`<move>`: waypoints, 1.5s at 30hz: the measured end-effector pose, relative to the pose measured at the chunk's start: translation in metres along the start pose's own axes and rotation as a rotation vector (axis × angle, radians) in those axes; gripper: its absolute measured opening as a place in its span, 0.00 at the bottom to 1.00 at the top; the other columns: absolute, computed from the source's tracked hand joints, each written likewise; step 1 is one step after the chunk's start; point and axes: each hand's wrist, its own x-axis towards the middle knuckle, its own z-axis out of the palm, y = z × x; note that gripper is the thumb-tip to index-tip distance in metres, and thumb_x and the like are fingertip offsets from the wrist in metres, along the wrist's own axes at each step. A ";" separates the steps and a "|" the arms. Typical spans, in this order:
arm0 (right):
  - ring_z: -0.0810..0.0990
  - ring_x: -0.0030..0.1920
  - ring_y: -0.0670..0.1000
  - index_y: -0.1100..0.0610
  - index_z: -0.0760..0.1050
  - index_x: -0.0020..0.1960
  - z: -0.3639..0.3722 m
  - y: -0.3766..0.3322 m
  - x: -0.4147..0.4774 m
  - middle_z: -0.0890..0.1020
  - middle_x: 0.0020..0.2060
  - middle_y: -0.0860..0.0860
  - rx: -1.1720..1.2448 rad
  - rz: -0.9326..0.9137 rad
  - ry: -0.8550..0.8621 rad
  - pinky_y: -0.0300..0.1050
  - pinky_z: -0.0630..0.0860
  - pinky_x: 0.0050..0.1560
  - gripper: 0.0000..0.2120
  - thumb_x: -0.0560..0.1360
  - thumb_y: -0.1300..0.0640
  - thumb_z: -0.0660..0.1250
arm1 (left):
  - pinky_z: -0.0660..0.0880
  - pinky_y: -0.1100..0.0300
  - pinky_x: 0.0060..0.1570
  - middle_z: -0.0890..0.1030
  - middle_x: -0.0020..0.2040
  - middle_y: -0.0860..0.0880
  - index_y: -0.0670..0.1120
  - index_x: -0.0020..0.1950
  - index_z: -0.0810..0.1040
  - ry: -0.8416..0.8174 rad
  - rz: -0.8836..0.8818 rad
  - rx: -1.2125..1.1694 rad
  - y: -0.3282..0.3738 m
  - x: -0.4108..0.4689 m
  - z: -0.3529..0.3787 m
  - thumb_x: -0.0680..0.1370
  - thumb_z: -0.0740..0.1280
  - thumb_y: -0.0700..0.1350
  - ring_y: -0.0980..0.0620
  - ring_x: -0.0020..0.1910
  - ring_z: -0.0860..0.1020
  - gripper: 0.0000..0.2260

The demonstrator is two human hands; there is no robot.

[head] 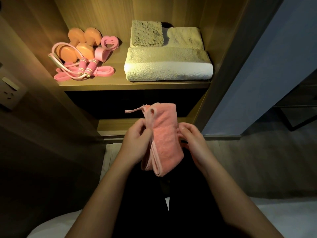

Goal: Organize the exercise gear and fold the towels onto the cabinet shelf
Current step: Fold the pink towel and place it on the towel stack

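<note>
The fingers (146, 133) of the left hand (137, 141) are curled and pinch the layered left edge of a folded pink towel (165, 140), while the fingers (184, 129) of the right hand (193, 140) close on its right edge, so both hands hold it up in the air between them, long side running up and down. A thin hanging loop (133, 110) sticks out sideways from the towel's upper left corner (the fold ends show at the bottom). The towel is in front of the cabinet and below the lit shelf (137, 86), not on it. On the right half of the shelf a large white towel (169, 68) lies folded along the front; behind it sit a smaller grey-green towel (147, 33) and, just beside that on the right, a beige towel (186, 38). On the left half lie the exercise things in a close cluster: orange dumbbells (82, 45) at the back, a pink heart-shaped ring (109, 42) near them, a skipping rope (87, 67) with pink striped handles, and a flat pink band (103, 73) at the front under the rope. A wall socket (10, 93) shows on the dim left side.
</note>
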 end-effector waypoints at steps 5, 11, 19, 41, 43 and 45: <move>0.79 0.54 0.46 0.49 0.73 0.68 -0.018 -0.005 0.007 0.80 0.56 0.47 0.007 0.035 -0.054 0.42 0.75 0.49 0.30 0.72 0.32 0.65 | 0.76 0.66 0.33 0.82 0.37 0.60 0.54 0.53 0.78 0.118 -0.127 -0.279 -0.004 0.005 -0.012 0.82 0.58 0.42 0.64 0.35 0.79 0.11; 0.83 0.55 0.49 0.41 0.70 0.68 -0.018 -0.003 -0.002 0.84 0.52 0.47 -0.021 -0.143 -0.245 0.40 0.80 0.50 0.24 0.73 0.44 0.70 | 0.71 0.55 0.41 0.78 0.45 0.51 0.56 0.50 0.74 0.207 -0.004 -0.013 -0.017 0.002 -0.018 0.82 0.53 0.58 0.55 0.43 0.76 0.13; 0.79 0.49 0.47 0.50 0.73 0.62 -0.033 -0.030 -0.008 0.76 0.57 0.46 -0.345 -0.458 -0.451 0.41 0.77 0.48 0.19 0.74 0.61 0.73 | 0.68 0.65 0.32 0.75 0.37 0.51 0.42 0.49 0.72 0.105 0.447 0.193 -0.013 0.009 -0.046 0.77 0.52 0.70 0.58 0.34 0.74 0.30; 0.83 0.56 0.53 0.40 0.58 0.74 -0.037 -0.012 0.017 0.80 0.60 0.54 -0.059 0.012 -0.386 0.50 0.80 0.54 0.38 0.69 0.45 0.73 | 0.74 0.51 0.46 0.79 0.54 0.47 0.50 0.58 0.77 0.143 -0.182 0.013 -0.012 0.040 -0.034 0.81 0.52 0.65 0.48 0.50 0.78 0.24; 0.83 0.55 0.49 0.39 0.53 0.76 -0.033 0.000 0.014 0.78 0.62 0.53 -0.043 0.039 -0.419 0.43 0.80 0.48 0.43 0.70 0.48 0.74 | 0.73 0.55 0.41 0.80 0.54 0.47 0.52 0.58 0.76 0.174 -0.311 -0.141 -0.011 0.047 -0.035 0.82 0.53 0.62 0.49 0.49 0.79 0.19; 0.83 0.54 0.45 0.38 0.52 0.76 -0.027 0.010 0.008 0.78 0.63 0.51 -0.047 0.022 -0.454 0.37 0.78 0.44 0.44 0.70 0.52 0.75 | 0.72 0.57 0.37 0.79 0.51 0.48 0.50 0.63 0.74 0.221 -0.409 -0.243 -0.012 0.051 -0.034 0.82 0.55 0.60 0.50 0.48 0.79 0.19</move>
